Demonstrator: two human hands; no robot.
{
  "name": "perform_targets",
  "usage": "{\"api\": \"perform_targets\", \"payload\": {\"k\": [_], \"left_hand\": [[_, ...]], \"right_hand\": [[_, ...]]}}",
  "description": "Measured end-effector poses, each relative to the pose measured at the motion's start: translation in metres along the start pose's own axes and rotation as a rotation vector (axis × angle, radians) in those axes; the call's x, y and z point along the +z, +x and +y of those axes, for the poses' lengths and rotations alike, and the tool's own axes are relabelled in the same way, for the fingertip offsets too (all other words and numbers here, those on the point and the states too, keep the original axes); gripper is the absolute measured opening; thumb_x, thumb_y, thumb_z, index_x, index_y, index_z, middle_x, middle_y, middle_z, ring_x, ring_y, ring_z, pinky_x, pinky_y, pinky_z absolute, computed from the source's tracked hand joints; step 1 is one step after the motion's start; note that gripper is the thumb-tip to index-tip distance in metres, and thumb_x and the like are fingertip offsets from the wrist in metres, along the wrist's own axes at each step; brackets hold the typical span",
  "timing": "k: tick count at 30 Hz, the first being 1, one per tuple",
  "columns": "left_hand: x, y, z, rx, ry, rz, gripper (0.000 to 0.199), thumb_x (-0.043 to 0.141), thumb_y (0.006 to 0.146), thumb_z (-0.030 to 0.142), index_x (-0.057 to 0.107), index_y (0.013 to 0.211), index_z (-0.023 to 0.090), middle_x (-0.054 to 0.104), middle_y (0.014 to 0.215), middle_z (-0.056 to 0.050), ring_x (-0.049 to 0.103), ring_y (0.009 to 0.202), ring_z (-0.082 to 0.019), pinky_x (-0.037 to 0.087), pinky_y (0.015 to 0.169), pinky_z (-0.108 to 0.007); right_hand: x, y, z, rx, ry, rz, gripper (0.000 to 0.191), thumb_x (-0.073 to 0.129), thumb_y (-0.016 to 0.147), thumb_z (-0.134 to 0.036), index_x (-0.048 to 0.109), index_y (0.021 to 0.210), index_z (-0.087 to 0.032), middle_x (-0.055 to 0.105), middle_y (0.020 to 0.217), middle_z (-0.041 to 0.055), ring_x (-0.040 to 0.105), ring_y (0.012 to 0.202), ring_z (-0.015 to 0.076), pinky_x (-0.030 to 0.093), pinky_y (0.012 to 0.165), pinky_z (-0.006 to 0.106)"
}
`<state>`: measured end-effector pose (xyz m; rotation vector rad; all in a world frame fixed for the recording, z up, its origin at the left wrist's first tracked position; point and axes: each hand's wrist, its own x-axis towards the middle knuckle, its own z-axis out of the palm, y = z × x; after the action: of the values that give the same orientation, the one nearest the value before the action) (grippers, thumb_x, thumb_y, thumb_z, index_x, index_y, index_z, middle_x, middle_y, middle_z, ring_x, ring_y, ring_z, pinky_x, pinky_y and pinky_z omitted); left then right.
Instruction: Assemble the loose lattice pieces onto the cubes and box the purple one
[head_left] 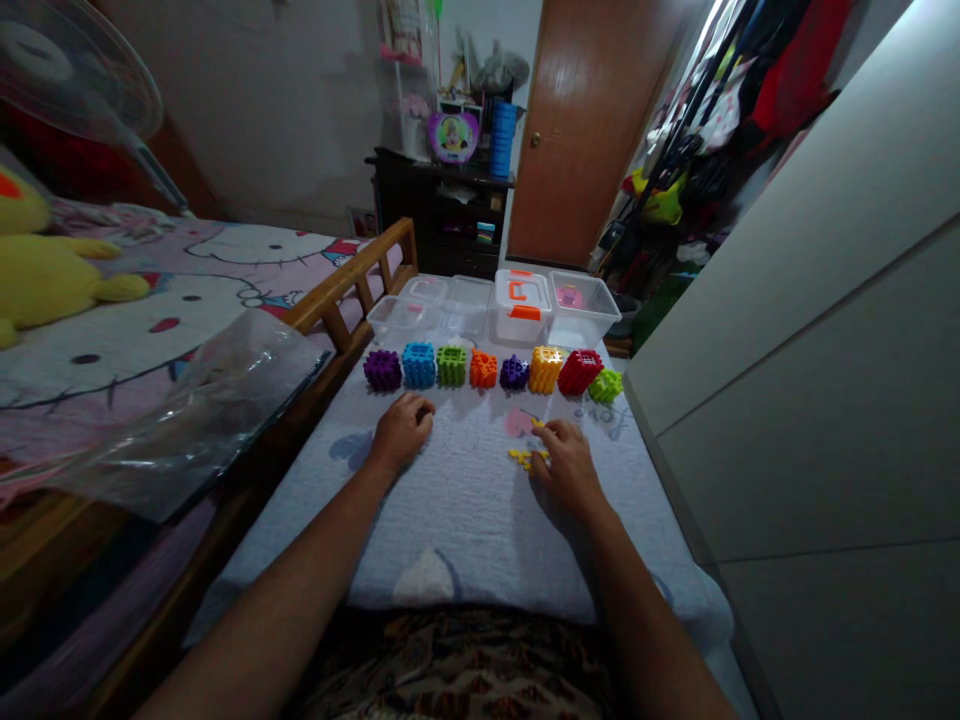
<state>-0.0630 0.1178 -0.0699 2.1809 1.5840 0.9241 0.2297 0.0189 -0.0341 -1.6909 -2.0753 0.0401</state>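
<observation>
My left hand (405,430) rests on the cloth, its fingers curled in, near the blue block (418,366) and the green block (451,367); what it holds, if anything, is hidden. My right hand (564,462) is over small yellow pieces (520,457), with a bit of yellow at its fingertips. Beyond the hands stands a row of colored lattice blocks: purple (383,371) at the left, then blue, green, orange (484,369), dark purple (514,373), yellow-orange (546,370), red (580,372) and lime green (605,386) at the right end.
Clear plastic boxes (585,308) stand behind the row, one with an orange-handled lid (523,288). A wooden bed rail (352,270) and a plastic bag (202,420) lie left of the table. A white cabinet (810,330) borders the right side.
</observation>
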Motion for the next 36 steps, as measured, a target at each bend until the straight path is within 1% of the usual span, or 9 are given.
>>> {"api": "perform_targets", "payload": {"k": [3, 9, 14, 18, 22, 25, 27, 30, 36], "left_hand": [[0.0, 0.0, 0.0, -0.007, 0.002, -0.001, 0.013, 0.05, 0.079, 0.019, 0.063, 0.08, 0.021, 0.063, 0.089, -0.005, 0.061, 0.09, -0.021, 0.05, 0.088, -0.035], [0.001, 0.0, 0.001, 0.0, 0.003, 0.014, 0.013, 0.05, 0.079, 0.019, 0.063, 0.079, 0.021, 0.062, 0.088, -0.005, 0.061, 0.089, -0.022, 0.05, 0.088, -0.036], [0.0, 0.0, 0.001, -0.001, -0.009, 0.012, 0.013, 0.05, 0.079, 0.018, 0.063, 0.08, 0.021, 0.062, 0.089, -0.006, 0.061, 0.089, -0.022, 0.05, 0.088, -0.036], [0.001, 0.0, 0.001, 0.0, -0.004, 0.009, 0.013, 0.049, 0.08, 0.018, 0.063, 0.08, 0.021, 0.062, 0.089, -0.006, 0.061, 0.09, -0.023, 0.05, 0.088, -0.036], [0.001, 0.0, 0.0, 0.015, 0.004, 0.004, 0.014, 0.049, 0.08, 0.018, 0.062, 0.08, 0.02, 0.062, 0.089, -0.006, 0.061, 0.091, -0.024, 0.05, 0.089, -0.037], [0.001, 0.0, 0.0, 0.024, 0.003, 0.006, 0.014, 0.048, 0.079, 0.018, 0.062, 0.08, 0.02, 0.062, 0.089, -0.007, 0.061, 0.091, -0.024, 0.049, 0.088, -0.038], [0.001, 0.0, 0.0, 0.022, 0.0, 0.008, 0.014, 0.048, 0.079, 0.018, 0.062, 0.08, 0.02, 0.062, 0.089, -0.007, 0.061, 0.091, -0.023, 0.049, 0.088, -0.037], [0.001, 0.0, 0.0, 0.014, -0.007, 0.006, 0.014, 0.049, 0.079, 0.019, 0.062, 0.08, 0.02, 0.062, 0.089, -0.006, 0.06, 0.09, -0.022, 0.049, 0.088, -0.036], [0.002, 0.0, -0.002, 0.004, -0.003, 0.009, 0.013, 0.049, 0.079, 0.019, 0.062, 0.081, 0.02, 0.062, 0.09, -0.006, 0.061, 0.09, -0.022, 0.049, 0.088, -0.036]], "right_hand": [[-0.003, -0.001, -0.004, 0.028, -0.024, 0.021, 0.027, 0.06, 0.085, -0.02, 0.067, 0.111, -0.019, 0.061, 0.105, 0.0123, 0.052, 0.101, 0.0279, 0.042, 0.092, 0.041], [0.005, -0.003, -0.023, -0.032, -0.113, -0.136, 0.01, 0.062, 0.088, -0.02, 0.071, 0.092, -0.022, 0.062, 0.103, 0.0118, 0.053, 0.098, 0.0278, 0.043, 0.085, 0.039], [0.008, -0.005, -0.037, -0.156, -0.056, -0.209, 0.014, 0.062, 0.089, -0.016, 0.072, 0.082, -0.022, 0.064, 0.093, 0.0078, 0.053, 0.089, 0.0233, 0.043, 0.082, 0.036], [0.006, -0.013, -0.036, -0.202, 0.062, -0.22, 0.017, 0.061, 0.088, -0.012, 0.07, 0.078, -0.022, 0.064, 0.098, 0.0066, 0.053, 0.091, 0.0215, 0.044, 0.082, 0.034], [0.004, -0.021, -0.03, -0.1, 0.167, -0.111, 0.026, 0.052, 0.085, -0.003, 0.069, 0.095, -0.021, 0.062, 0.106, 0.0088, 0.055, 0.099, 0.0213, 0.045, 0.09, 0.034], [0.004, -0.021, -0.03, 0.034, 0.123, -0.06, 0.026, 0.052, 0.085, -0.008, 0.064, 0.105, -0.018, 0.062, 0.105, 0.0107, 0.056, 0.102, 0.0232, 0.045, 0.093, 0.035], [0.003, -0.02, -0.035, 0.15, 0.028, -0.083, 0.017, 0.057, 0.088, -0.021, 0.063, 0.103, -0.018, 0.063, 0.104, 0.0116, 0.057, 0.101, 0.0251, 0.045, 0.091, 0.036], [0.001, -0.018, -0.048, 0.26, -0.096, -0.171, 0.024, 0.06, 0.089, -0.038, 0.062, 0.101, -0.018, 0.064, 0.104, 0.0119, 0.058, 0.098, 0.0254, 0.045, 0.085, 0.034], [0.002, -0.017, -0.062, 0.278, -0.148, -0.221, 0.014, 0.058, 0.087, -0.025, 0.062, 0.099, -0.018, 0.064, 0.1, 0.0103, 0.059, 0.095, 0.0225, 0.042, 0.083, 0.03]]}}
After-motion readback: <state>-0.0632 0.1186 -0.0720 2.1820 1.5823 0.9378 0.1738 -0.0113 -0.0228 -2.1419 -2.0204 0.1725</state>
